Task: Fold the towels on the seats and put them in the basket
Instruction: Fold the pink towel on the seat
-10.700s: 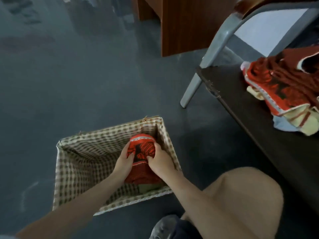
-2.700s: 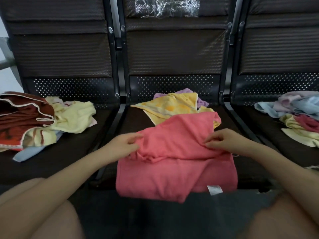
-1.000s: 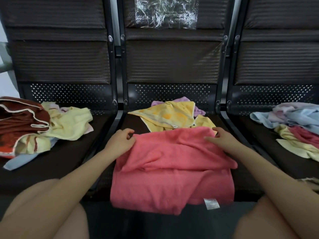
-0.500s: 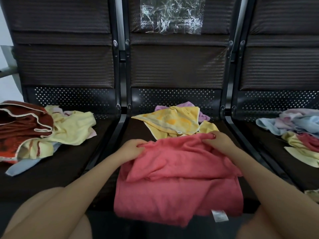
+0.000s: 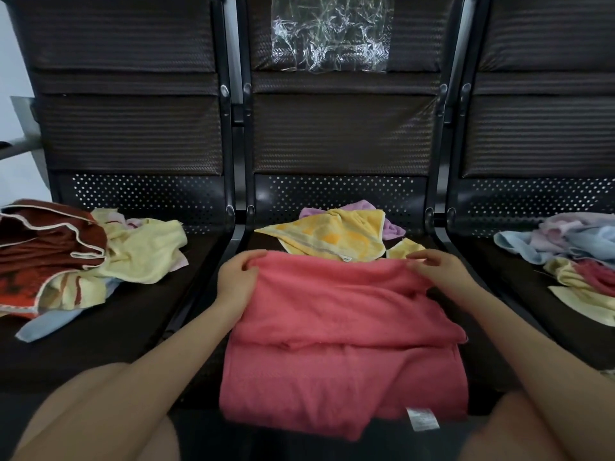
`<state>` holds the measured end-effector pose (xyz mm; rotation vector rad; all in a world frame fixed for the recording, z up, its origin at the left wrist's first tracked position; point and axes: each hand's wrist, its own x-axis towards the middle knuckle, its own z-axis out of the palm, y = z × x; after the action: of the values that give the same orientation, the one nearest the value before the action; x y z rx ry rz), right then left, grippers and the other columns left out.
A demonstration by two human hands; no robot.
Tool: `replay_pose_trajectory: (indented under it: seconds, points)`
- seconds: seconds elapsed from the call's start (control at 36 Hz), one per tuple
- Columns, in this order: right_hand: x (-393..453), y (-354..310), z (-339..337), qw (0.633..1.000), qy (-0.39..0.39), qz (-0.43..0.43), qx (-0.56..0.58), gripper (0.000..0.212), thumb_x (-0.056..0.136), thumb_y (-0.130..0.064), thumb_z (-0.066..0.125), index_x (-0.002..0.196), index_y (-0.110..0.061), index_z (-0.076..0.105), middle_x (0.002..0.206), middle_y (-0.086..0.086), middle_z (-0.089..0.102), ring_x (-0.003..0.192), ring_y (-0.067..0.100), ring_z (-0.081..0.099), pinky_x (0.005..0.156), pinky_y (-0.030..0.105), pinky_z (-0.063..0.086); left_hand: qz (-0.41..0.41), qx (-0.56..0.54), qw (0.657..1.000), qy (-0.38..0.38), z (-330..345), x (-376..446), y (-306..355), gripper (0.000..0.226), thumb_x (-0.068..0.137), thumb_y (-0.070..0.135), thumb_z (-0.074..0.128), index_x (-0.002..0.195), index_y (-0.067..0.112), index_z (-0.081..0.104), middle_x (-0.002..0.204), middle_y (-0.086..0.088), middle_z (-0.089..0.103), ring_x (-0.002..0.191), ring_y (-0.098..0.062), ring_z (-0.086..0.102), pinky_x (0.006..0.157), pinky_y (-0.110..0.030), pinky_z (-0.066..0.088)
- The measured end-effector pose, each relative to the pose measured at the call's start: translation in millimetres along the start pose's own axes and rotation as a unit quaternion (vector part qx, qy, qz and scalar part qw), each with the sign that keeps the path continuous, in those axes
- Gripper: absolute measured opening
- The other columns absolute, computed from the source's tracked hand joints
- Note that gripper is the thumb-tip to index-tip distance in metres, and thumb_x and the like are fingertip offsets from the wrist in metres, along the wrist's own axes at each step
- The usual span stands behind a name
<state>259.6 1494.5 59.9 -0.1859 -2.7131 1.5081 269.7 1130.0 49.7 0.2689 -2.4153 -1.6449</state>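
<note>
A row of three dark brown woven-pattern seats (image 5: 332,134) with perforated metal lower backs filled the view, a pale wall showing at the far left. A crumpled clear plastic sheet (image 5: 329,38) hung on the middle backrest. On the left seat lay a heap of a dark red white-edged towel (image 5: 46,241), a pale yellow towel (image 5: 143,251) and a light blue one (image 5: 50,324) near the seat's front edge. On the right seat sat a pile of light blue, pink and cream towels (image 5: 572,257). At the back of the middle seat, a yellow patterned towel (image 5: 332,237) rested over a lilac cloth (image 5: 389,224).

The coral-pink terry towel (image 5: 342,344) covered the middle seat, its lower part draped over the front edge with a white label (image 5: 422,418) showing; its far edge overlapped the yellow towel.

The left hand (image 5: 238,281) pinched the towel's far left corner, thumb on top. The right hand (image 5: 439,271) pinched the far right corner with curled fingers. Both forearms reached forward over bare knees.
</note>
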Motion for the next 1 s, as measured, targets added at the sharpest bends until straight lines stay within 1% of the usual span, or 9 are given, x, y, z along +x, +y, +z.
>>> replay_pose_trajectory:
  seconds: [0.08, 0.19, 0.33, 0.53, 0.58, 0.67, 0.75, 0.86, 1.0]
  points:
    - [-2, 8, -1, 0.997, -0.072, 0.033, -0.009, 0.022, 0.08, -0.017, 0.077, 0.096, -0.028, 0.068, 0.095, 0.011, 0.068, 0.086, 0.025, 0.067, 0.083, 0.039, 0.054, 0.035, 0.063, 0.997, 0.006, -2, 3, -5, 0.045, 0.086, -0.004, 0.049, 0.12, 0.02, 0.064, 0.11, 0.002, 0.064, 0.104, -0.013, 0.058, 0.088, -0.022, 0.043]
    - [-3, 9, -4, 0.995, -0.085, 0.054, -0.001, 0.035, 0.08, -0.007, 0.075, 0.111, -0.02, 0.065, 0.088, 0.007, 0.065, 0.077, 0.022, 0.065, 0.077, 0.034, 0.052, -0.035, 0.225, 0.969, -0.099, 1, 3, -13, 0.053, 0.091, 0.015, 0.053, 0.143, 0.021, 0.043, 0.097, 0.0, 0.062, 0.082, -0.012, 0.059, 0.062, -0.022, 0.041]
    - [-6, 13, -7, 0.996, -0.077, 0.051, -0.017, 0.037, 0.08, -0.004, 0.071, 0.112, -0.02, 0.065, 0.091, 0.008, 0.065, 0.077, 0.019, 0.063, 0.073, 0.033, 0.053, 0.021, 0.301, 0.942, -0.15, 2, 1, -16, 0.046, 0.093, 0.027, 0.054, 0.139, 0.024, 0.049, 0.131, -0.001, 0.059, 0.113, -0.017, 0.058, 0.089, -0.03, 0.047]
    - [-1, -20, 4, 0.986, 0.104, -0.066, 0.116, 0.034, 0.087, -0.001, 0.06, 0.112, -0.023, 0.065, 0.105, -0.003, 0.068, 0.1, 0.011, 0.062, 0.09, 0.027, 0.048, -0.025, 0.141, 0.976, -0.161, -15, 26, -1, 0.035, 0.089, 0.003, 0.06, 0.121, 0.017, 0.066, 0.12, -0.001, 0.064, 0.106, -0.012, 0.057, 0.085, -0.017, 0.041]
    - [8, -33, 6, 0.981, 0.118, -0.062, 0.139, 0.033, 0.089, -0.004, 0.06, 0.116, -0.023, 0.064, 0.107, -0.003, 0.067, 0.1, 0.01, 0.061, 0.088, 0.023, 0.045, -0.023, 0.119, 0.981, -0.153, -22, 41, 9, 0.038, 0.089, 0.002, 0.059, 0.122, 0.019, 0.065, 0.121, 0.002, 0.062, 0.107, -0.01, 0.055, 0.081, -0.013, 0.04]
    - [26, -50, 10, 0.982, 0.112, -0.048, 0.146, 0.035, 0.091, -0.007, 0.058, 0.124, -0.018, 0.061, 0.113, -0.004, 0.063, 0.104, 0.01, 0.057, 0.084, 0.017, 0.041, -0.025, 0.071, 0.988, -0.137, -27, 64, 23, 0.042, 0.088, -0.001, 0.057, 0.123, 0.02, 0.065, 0.124, -0.001, 0.063, 0.115, -0.013, 0.056, 0.097, -0.021, 0.041]
    - [50, -61, 12, 0.986, 0.11, -0.033, 0.121, 0.036, 0.093, -0.007, 0.056, 0.128, -0.016, 0.059, 0.115, -0.003, 0.057, 0.106, 0.01, 0.053, 0.087, 0.018, 0.04, -0.026, 0.008, 0.995, -0.096, -23, 89, 32, 0.045, 0.088, -0.006, 0.054, 0.125, 0.017, 0.064, 0.126, -0.001, 0.061, 0.114, -0.013, 0.056, 0.092, -0.017, 0.041]
    - [86, -68, 15, 0.982, 0.153, -0.02, 0.107, 0.036, 0.092, -0.008, 0.055, 0.126, -0.017, 0.06, 0.097, -0.005, 0.057, 0.084, 0.007, 0.054, 0.069, 0.016, 0.043, -0.03, -0.056, 0.997, -0.037, -11, 126, 33, 0.05, 0.087, -0.006, 0.053, 0.129, 0.021, 0.061, 0.135, -0.002, 0.056, 0.119, -0.016, 0.054, 0.103, -0.025, 0.042]
    - [116, -56, 30, 0.985, 0.146, 0.041, 0.082, 0.049, 0.088, -0.011, 0.053, 0.137, -0.016, 0.049, 0.115, 0.005, 0.06, 0.1, 0.02, 0.057, 0.089, 0.029, 0.047, -0.057, -0.042, 0.997, -0.037, 6, 138, 18, 0.056, 0.087, 0.0, 0.048, 0.137, 0.024, 0.051, 0.131, 0.005, 0.053, 0.117, -0.016, 0.055, 0.087, -0.017, 0.046]
